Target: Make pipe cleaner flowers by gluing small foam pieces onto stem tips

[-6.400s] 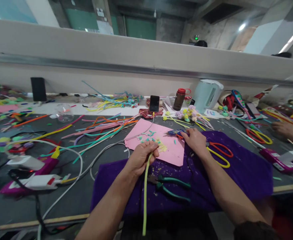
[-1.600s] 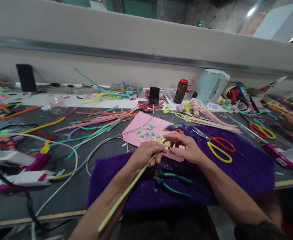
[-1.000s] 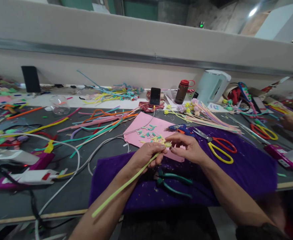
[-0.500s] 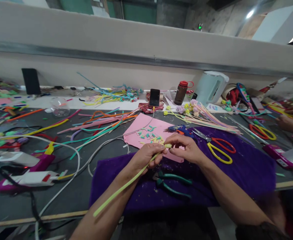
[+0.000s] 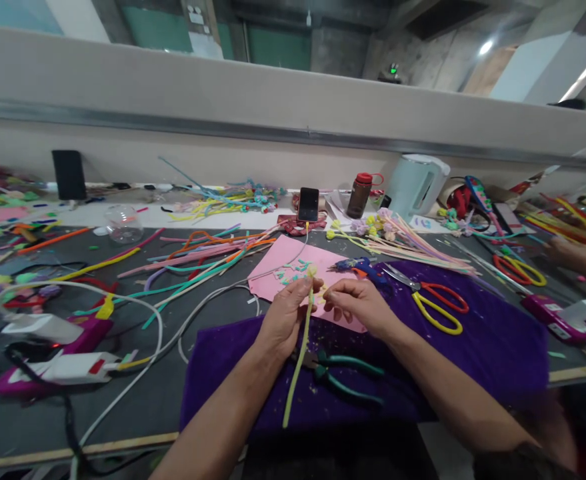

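My left hand (image 5: 285, 313) pinches a pale yellow pipe cleaner (image 5: 300, 373) near its top. A small yellow tuft (image 5: 312, 271) stands above the fingertips, and the stem hangs down over the purple cloth (image 5: 233, 360). Just to the right, my right hand (image 5: 360, 305) has its thumb and fingers drawn together; what is between them, if anything, is too small to make out. Beneath both hands lies a pink sheet (image 5: 265, 267) with small teal cut pieces (image 5: 300, 265) and yellow ones on it. Green-handled pliers (image 5: 347, 377) lie on the cloth below my hands.
Scissors (image 5: 437, 307) with red and yellow handles and a blue tool (image 5: 360, 265) lie to the right. Bundled pipe cleaners (image 5: 197, 257), a phone (image 5: 308, 204), a bottle (image 5: 359, 197) and a kettle (image 5: 417, 183) stand behind. Cables (image 5: 160, 320) cross the left. Another person's hand (image 5: 567, 253) is far right.
The pipe cleaner has swung from slanting along my left forearm to nearly upright, its tuft now raised. My right hand has come away from the tuft, slightly down and to the right.
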`<control>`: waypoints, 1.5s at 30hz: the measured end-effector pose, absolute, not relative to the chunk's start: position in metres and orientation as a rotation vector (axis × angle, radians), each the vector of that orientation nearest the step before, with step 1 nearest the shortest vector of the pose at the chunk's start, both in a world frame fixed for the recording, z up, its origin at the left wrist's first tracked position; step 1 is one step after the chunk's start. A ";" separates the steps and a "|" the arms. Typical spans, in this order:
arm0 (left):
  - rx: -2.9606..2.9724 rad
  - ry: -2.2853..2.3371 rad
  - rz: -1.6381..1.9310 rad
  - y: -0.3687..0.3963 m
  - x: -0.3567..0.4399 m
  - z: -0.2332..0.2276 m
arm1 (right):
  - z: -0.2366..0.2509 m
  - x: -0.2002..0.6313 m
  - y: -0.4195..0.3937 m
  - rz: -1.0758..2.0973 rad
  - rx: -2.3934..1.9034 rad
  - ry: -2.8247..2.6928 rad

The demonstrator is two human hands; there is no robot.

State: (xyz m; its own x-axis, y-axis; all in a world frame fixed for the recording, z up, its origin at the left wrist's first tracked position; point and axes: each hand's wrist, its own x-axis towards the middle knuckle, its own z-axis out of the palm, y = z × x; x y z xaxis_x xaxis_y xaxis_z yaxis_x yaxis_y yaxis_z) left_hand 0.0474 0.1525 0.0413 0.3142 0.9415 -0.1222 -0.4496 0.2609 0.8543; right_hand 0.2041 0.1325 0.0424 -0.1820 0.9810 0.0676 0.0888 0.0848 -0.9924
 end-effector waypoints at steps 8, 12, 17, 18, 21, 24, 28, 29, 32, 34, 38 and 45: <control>0.816 0.568 1.014 0.151 0.049 0.045 | 0.048 0.172 0.143 1.505 -1.024 -1.343; 0.831 0.571 0.993 0.151 0.049 0.043 | 0.047 0.171 0.142 1.464 -0.983 -1.357; 0.858 0.595 0.976 0.149 0.051 0.044 | 0.041 0.184 0.137 1.409 -1.047 -1.396; 0.862 0.599 0.967 0.149 0.051 0.045 | 0.041 0.186 0.136 1.411 -1.053 -1.394; 0.863 0.623 0.946 0.151 0.050 0.045 | 0.042 0.189 0.135 1.433 -1.031 -1.390; 0.844 0.668 1.001 0.154 0.048 0.043 | 0.043 0.188 0.133 1.403 -1.029 -1.411; 0.796 0.747 1.105 0.157 0.046 0.040 | 0.043 0.187 0.133 1.325 -1.044 -1.442; 0.788 0.766 1.123 0.157 0.045 0.040 | 0.042 0.186 0.133 1.315 -1.039 -1.448; 0.775 0.802 1.158 0.159 0.042 0.042 | 0.040 0.185 0.133 1.294 -1.047 -1.472; 0.790 0.779 1.147 0.159 0.039 0.045 | 0.040 0.185 0.133 1.274 -1.058 -1.492; 0.857 0.672 1.008 0.160 0.034 0.049 | 0.041 0.186 0.132 1.324 -1.033 -1.530; 0.780 0.603 0.899 0.161 0.029 0.045 | 0.042 0.189 0.132 1.582 -0.923 -1.451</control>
State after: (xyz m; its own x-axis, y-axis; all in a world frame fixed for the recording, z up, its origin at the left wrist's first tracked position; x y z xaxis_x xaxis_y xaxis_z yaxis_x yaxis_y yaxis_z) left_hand 0.0292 0.1609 0.0454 0.4961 0.8572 -0.1380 -0.4526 0.3910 0.8014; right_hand 0.1893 0.1315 0.0416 -0.4287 0.9034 -0.0048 -0.0733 -0.0400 -0.9965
